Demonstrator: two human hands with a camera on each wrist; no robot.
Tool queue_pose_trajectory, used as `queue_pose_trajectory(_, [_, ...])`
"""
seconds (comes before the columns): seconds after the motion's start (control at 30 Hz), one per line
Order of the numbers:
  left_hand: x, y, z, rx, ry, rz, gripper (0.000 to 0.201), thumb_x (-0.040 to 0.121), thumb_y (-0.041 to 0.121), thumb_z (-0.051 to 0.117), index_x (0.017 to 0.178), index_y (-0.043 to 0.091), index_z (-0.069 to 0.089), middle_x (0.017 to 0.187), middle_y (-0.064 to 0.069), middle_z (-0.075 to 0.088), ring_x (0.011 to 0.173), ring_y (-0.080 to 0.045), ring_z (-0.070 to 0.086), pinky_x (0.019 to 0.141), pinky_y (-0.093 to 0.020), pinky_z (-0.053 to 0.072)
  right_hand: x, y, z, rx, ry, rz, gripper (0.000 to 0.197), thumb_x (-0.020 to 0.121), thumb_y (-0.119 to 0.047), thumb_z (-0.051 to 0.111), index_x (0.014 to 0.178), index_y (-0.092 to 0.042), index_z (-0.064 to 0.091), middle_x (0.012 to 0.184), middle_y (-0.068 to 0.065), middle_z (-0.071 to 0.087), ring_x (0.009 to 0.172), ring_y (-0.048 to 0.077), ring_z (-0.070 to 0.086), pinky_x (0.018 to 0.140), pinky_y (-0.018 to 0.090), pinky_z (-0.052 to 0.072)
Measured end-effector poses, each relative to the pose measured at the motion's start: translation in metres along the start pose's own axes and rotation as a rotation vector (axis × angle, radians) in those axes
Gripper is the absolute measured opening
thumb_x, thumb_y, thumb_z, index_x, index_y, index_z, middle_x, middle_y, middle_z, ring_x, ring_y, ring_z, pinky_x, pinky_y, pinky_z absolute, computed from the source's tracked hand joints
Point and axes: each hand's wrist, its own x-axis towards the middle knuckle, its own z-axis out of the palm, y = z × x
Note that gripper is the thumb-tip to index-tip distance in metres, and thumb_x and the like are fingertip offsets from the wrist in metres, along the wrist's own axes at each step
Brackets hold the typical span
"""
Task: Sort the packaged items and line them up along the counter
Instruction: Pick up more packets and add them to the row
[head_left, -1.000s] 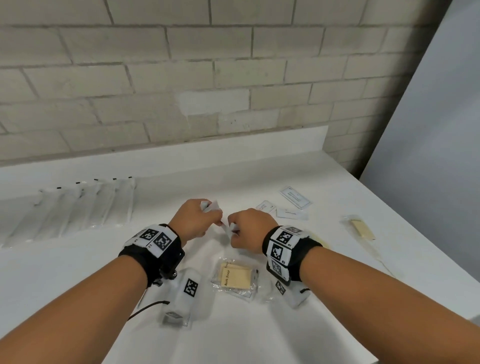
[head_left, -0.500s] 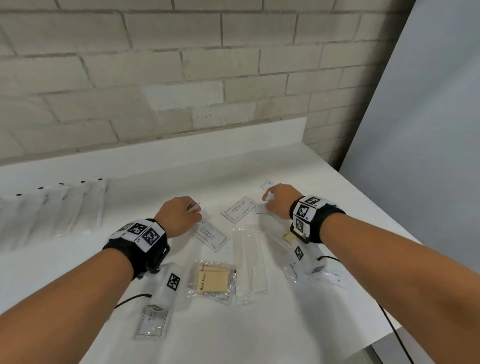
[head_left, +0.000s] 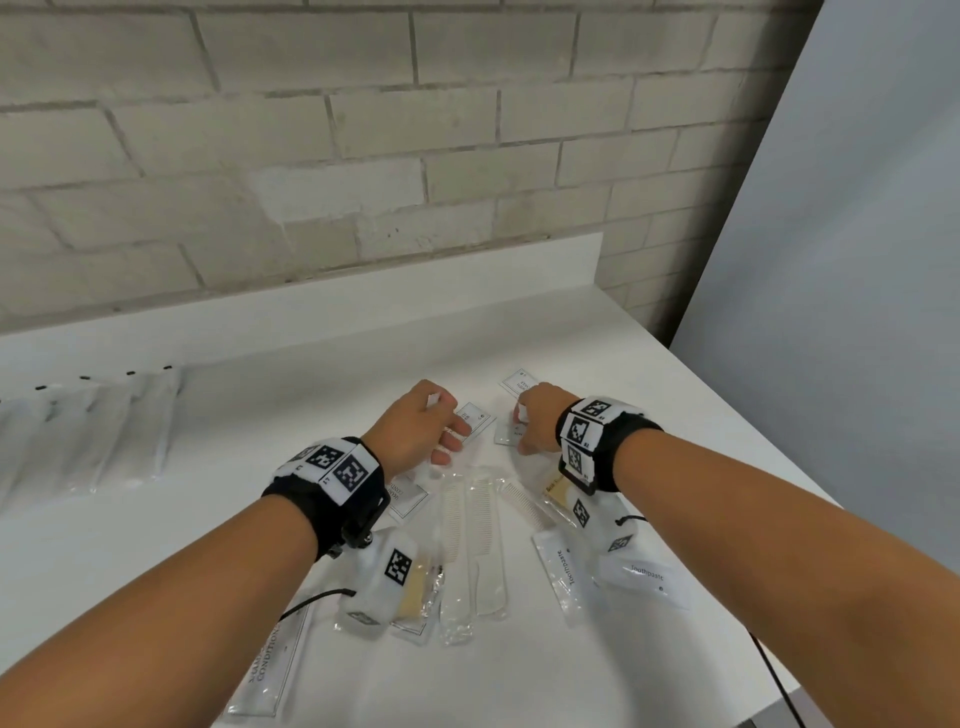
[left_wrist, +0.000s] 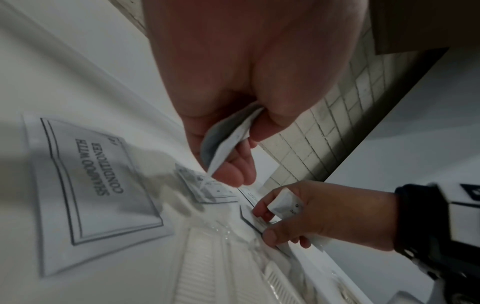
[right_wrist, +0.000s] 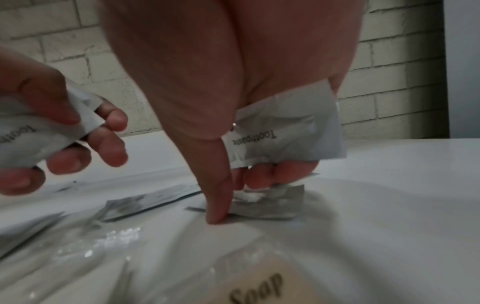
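My left hand (head_left: 445, 431) grips a small white toothpaste sachet (left_wrist: 228, 139) (right_wrist: 39, 131) in its curled fingers, just above another sachet (head_left: 475, 415) lying on the white counter (head_left: 649, 415). My right hand (head_left: 521, 427) holds a second toothpaste sachet (right_wrist: 283, 133) (left_wrist: 285, 202) against its palm. Its thumb and fingertips touch a further sachet (right_wrist: 267, 205) (head_left: 505, 435) on the counter. One more sachet (head_left: 519, 382) lies just beyond the right hand.
Several bagged combs (head_left: 485, 540) lie below the hands, with two toothpaste packets (head_left: 644, 574) at right. Shampoo packets (head_left: 270, 660) (left_wrist: 96, 193) and bagged soap (right_wrist: 259, 288) (head_left: 415, 592) sit nearer me. A row of clear-bagged items (head_left: 93, 426) lines the back left. The counter ends at right.
Both hands parted from a shared packet and moved forward. The right hand reached the far sachets first; the left then moved right toward them, still holding its sachet.
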Motion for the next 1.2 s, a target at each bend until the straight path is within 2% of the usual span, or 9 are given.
queue_pose_trajectory(0.17, [0.001,-0.003,0.006,-0.099,0.019,-0.034,0.014,0.098,0.011,0.037,0.099,0.01,0.051,0.09,-0.013,0.062,0.067,-0.026,0.059,0.063,-0.032,0.05,-0.002,0.004,-0.001,0.106,0.031,-0.027,0.029,0.082,-0.017,0.07,0.106,-0.002,0.063,0.114,0.012,0.066,0.106,0.028,0.064,0.086,0.033,0.052])
queue_pose_trajectory(0.23, [0.001,-0.005,0.01,-0.071,0.026,-0.025,0.015,0.099,0.014,0.037,0.1,0.01,0.051,0.083,-0.011,0.058,0.063,-0.024,0.054,0.06,-0.031,0.045,-0.003,0.002,-0.006,0.135,0.045,-0.045,0.011,0.08,-0.018,0.069,0.081,-0.009,0.062,0.087,0.006,0.067,0.082,0.024,0.066,0.074,0.032,0.053])
queue_pose_trajectory(0.3, [0.002,-0.005,0.013,0.048,0.065,0.016,0.023,0.1,0.027,0.041,0.105,0.008,0.051,0.078,-0.006,0.054,0.058,-0.021,0.048,0.058,-0.031,0.042,-0.005,0.002,-0.012,0.186,0.056,-0.05,0.028,0.08,-0.026,0.068,0.061,-0.014,0.053,0.062,0.0,0.057,0.057,0.016,0.055,0.064,0.028,0.049])
queue_pose_trajectory(0.53, [-0.002,0.014,0.04,0.04,0.073,0.086,0.054,0.089,0.062,0.046,0.105,0.012,0.056,0.07,-0.002,0.051,0.053,-0.012,0.043,0.048,-0.023,0.037,-0.043,0.008,-0.034,1.017,0.098,-0.294,0.027,0.072,-0.004,0.08,0.072,-0.013,0.055,0.063,0.007,0.059,0.045,0.014,0.053,0.047,0.024,0.044])
queue_pose_trajectory(0.63, [-0.005,0.023,0.052,-0.026,0.058,0.099,0.034,0.095,0.048,0.049,0.102,0.017,0.061,0.069,0.001,0.06,0.049,-0.008,0.054,0.048,-0.021,0.043,-0.057,0.017,-0.033,0.993,0.08,-0.302,0.032,0.069,-0.002,0.083,0.079,-0.011,0.054,0.064,0.008,0.06,0.042,0.013,0.053,0.042,0.022,0.044])
queue_pose_trajectory(0.73, [-0.007,0.023,0.062,0.051,0.056,0.142,0.027,0.097,0.041,0.048,0.101,0.018,0.062,0.089,-0.004,0.069,0.078,-0.019,0.064,0.07,-0.031,0.049,-0.073,0.033,-0.026,0.987,0.012,-0.248,0.037,0.068,0.0,0.083,0.095,-0.009,0.058,0.068,0.006,0.061,0.041,0.01,0.051,0.042,0.019,0.043])
queue_pose_trajectory(0.97, [-0.028,0.001,0.08,0.023,-0.081,0.029,0.024,0.095,0.036,0.049,0.096,0.013,0.055,0.091,-0.008,0.077,0.09,-0.029,0.073,0.09,-0.048,0.054,-0.104,0.072,0.0,0.548,-0.03,-0.06,0.029,0.068,-0.022,0.084,0.085,-0.011,0.063,0.055,0.001,0.058,0.043,0.014,0.049,0.04,0.014,0.038])
queue_pose_trajectory(1.13, [-0.047,-0.01,0.096,0.396,-0.168,0.128,0.017,0.086,0.019,0.057,0.089,0.015,0.04,0.066,-0.003,0.068,0.068,-0.028,0.068,0.068,-0.03,0.05,-0.13,0.079,0.02,0.285,-0.226,0.017,0.051,0.055,-0.041,0.089,0.089,-0.01,0.067,0.072,0.004,0.064,0.06,0.017,0.053,0.056,0.021,0.044])
queue_pose_trajectory(1.2, [-0.048,-0.016,0.098,0.583,-0.149,0.119,0.033,0.081,0.032,0.069,0.093,0.017,0.042,0.075,-0.004,0.063,0.062,-0.02,0.054,0.06,-0.025,0.041,-0.131,0.081,0.03,0.205,-0.225,0.032,0.057,0.053,-0.042,0.09,0.093,-0.009,0.066,0.088,0.006,0.071,0.07,0.017,0.059,0.064,0.025,0.049])
